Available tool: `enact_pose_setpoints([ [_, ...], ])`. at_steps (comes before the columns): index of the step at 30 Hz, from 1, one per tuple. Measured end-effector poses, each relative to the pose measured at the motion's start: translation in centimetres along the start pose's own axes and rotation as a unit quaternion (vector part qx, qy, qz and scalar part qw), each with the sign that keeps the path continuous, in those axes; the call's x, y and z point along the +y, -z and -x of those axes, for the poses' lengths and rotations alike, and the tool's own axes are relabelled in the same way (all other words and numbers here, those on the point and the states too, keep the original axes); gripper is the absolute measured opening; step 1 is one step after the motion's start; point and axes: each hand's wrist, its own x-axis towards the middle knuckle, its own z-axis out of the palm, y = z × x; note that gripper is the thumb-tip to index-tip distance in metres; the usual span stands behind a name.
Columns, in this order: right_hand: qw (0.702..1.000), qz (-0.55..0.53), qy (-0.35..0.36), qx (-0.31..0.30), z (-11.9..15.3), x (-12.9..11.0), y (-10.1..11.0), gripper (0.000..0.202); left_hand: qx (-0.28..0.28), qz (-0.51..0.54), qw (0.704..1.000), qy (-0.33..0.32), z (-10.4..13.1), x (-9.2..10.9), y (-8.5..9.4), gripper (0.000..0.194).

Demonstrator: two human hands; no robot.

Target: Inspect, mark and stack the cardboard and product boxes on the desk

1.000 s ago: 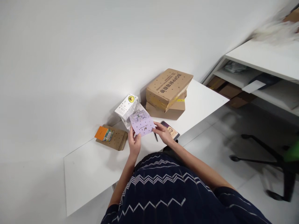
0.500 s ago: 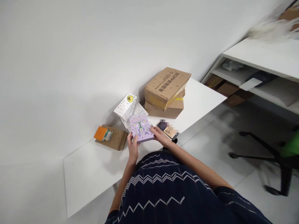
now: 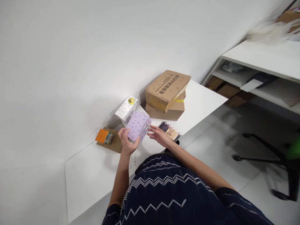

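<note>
Head view, and from where I'm standing the lilac patterned box [image 3: 137,125] is up off the tabletop [image 3: 86,181], over its near side and just in front of the white avocado-print box [image 3: 126,109]. The left hand [image 3: 127,146] pinches its near left corner, thumb on the near edge and fingers curled over the dotted face, a hold that seems to bear the weight alone. That would leave the right hand [image 3: 161,137] free to steady the piece: its fingers are spread loosely by the right edge, though I can't tell whether they touch. The orange-ended small box [image 3: 102,136] lies on a flat brown carton [image 3: 114,144] by the back edge, while the BOPP carton [image 3: 167,87] sits skewed on a lower carton [image 3: 167,112], probably stacked to save room. The phone [image 3: 172,133] lies at the near edge, right of the hands. Half a second ago both hands pinched the box with its swirled design uppermost; now a plain dotted face shows, the left hand has shifted round and the right has loosened, while the cartons haven't budged.
</note>
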Motion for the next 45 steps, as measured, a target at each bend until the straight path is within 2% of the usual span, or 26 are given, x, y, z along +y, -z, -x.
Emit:
enact_pose_setpoints([
  [4,1.000,0.011,0.011,0.014,-0.2,0.1,0.5,0.041,-0.074,0.027,0.997,0.008,-0.6,-1.7,-0.4,0.068],
  [7,0.999,0.014,0.003,0.032,-0.6,0.0,0.9,0.037,-0.115,0.045,0.992,0.016,-0.7,-2.0,-0.7,0.074],
  [10,0.998,0.009,0.001,0.060,-1.0,-0.4,1.3,0.041,-0.109,0.046,0.992,0.048,0.0,-1.8,-0.6,0.085],
  [13,0.996,0.041,0.013,0.083,-1.4,-1.1,1.6,0.052,-0.056,0.052,0.985,0.152,1.7,-1.9,-0.4,0.100],
  [15,0.989,0.100,0.034,0.103,-1.7,-1.5,1.6,0.057,-0.015,0.086,0.958,0.272,2.8,-2.2,-0.6,0.098],
  [16,0.984,0.134,0.047,0.109,-1.8,-1.7,1.5,0.058,-0.008,0.120,0.933,0.340,3.2,-2.3,-0.7,0.094],
  [18,0.972,0.198,0.081,0.102,-2.1,-2.1,1.0,0.054,-0.027,0.204,0.869,0.451,3.6,-2.5,-1.1,0.088],
  [20,0.957,0.249,0.124,0.080,-2.2,-2.3,0.4,0.049,-0.057,0.261,0.828,0.493,3.5,-2.3,-1.4,0.086],
  [22,0.943,0.280,0.165,0.071,-2.0,-2.5,-0.1,0.046,-0.058,0.272,0.831,0.481,3.1,-1.7,-1.6,0.081],
  [25,0.936,0.282,0.197,0.076,-1.5,-2.4,-0.5,0.044,-0.026,0.273,0.869,0.412,2.7,-0.9,-1.6,0.074],
  [29,0.940,0.261,0.200,0.089,-1.4,-1.7,-0.5,0.046,0.016,0.257,0.915,0.311,3.1,-0.7,-2.1,0.068],
  [37,0.933,0.309,0.145,0.115,-1.9,-0.8,0.9,0.052,0.030,0.269,0.907,0.324,4.4,-0.4,-3.5,0.059],
  [45,0.962,0.257,0.084,0.049,-3.2,0.3,3.5,0.067,0.035,0.305,0.910,0.279,6.0,-0.8,-4.3,0.067],
])
